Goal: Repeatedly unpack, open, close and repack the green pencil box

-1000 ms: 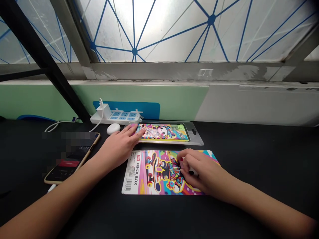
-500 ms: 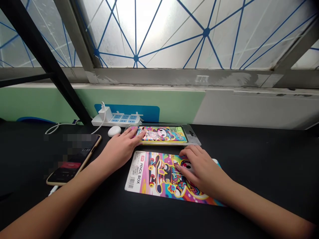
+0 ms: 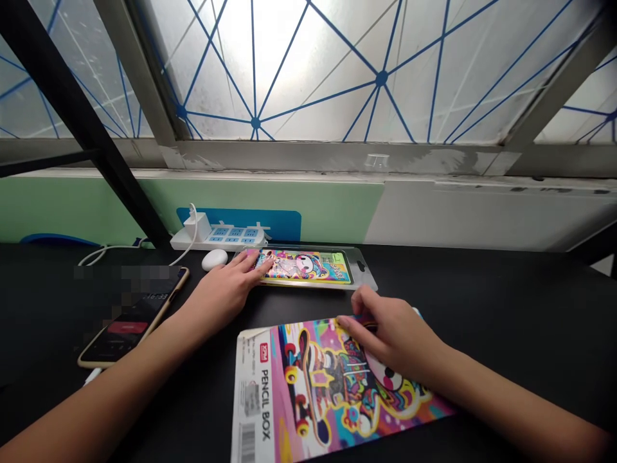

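A colourful printed card marked PENCIL BOX (image 3: 313, 386) is raised and tilted at its left end. My right hand (image 3: 385, 328) pinches its far edge between thumb and curled fingers. Behind it, a colourful pencil box (image 3: 308, 265) lies flat in a clear plastic package (image 3: 359, 270) near the back of the desk. My left hand (image 3: 231, 280) rests flat with fingers spread on the left end of that package.
A phone (image 3: 135, 321) with a cable lies left of my left forearm. A white round case (image 3: 214, 260) and a white power strip (image 3: 222, 235) with a plugged charger sit behind. A black post (image 3: 87, 128) slants at the left, before the window and wall.
The card, flat on the desk before, is now lifted and tilted toward me, its far edge gripped by my right hand. My left hand stays on the clear package.
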Motion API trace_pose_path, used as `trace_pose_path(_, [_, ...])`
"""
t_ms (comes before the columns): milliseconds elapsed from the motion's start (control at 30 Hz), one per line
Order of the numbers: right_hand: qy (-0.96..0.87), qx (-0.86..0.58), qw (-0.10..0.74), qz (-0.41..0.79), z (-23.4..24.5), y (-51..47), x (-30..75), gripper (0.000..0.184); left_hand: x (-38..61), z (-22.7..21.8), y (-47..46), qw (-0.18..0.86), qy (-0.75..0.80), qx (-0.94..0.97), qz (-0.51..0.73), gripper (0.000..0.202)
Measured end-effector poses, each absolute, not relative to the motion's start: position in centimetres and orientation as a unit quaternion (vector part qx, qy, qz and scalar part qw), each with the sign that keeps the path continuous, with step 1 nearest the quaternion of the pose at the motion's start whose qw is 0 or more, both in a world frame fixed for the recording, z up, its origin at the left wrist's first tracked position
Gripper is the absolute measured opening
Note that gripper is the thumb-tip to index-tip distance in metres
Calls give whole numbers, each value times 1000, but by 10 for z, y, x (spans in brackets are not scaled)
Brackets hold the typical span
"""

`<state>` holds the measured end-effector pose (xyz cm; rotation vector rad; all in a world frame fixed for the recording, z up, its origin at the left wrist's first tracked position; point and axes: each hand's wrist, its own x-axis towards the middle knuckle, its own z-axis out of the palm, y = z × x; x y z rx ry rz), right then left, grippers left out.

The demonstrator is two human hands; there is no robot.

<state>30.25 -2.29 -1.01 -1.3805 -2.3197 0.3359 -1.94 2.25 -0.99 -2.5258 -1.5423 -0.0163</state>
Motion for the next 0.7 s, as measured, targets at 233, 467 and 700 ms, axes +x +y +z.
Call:
trace_pose_path(233, [-777,-580,141,200,1,45,387,54,-21,4,1,101,-505,-857,20,70])
trace_pose_path(467, [-750,-614,140,202,-5,58,420,51,-28,6,-6,78,-483,-872,-7,51])
trace_pose_path(700, [-760,-599,159,193,-3,44,384,46,-4,0,-6,55,-470,-878,-77,71])
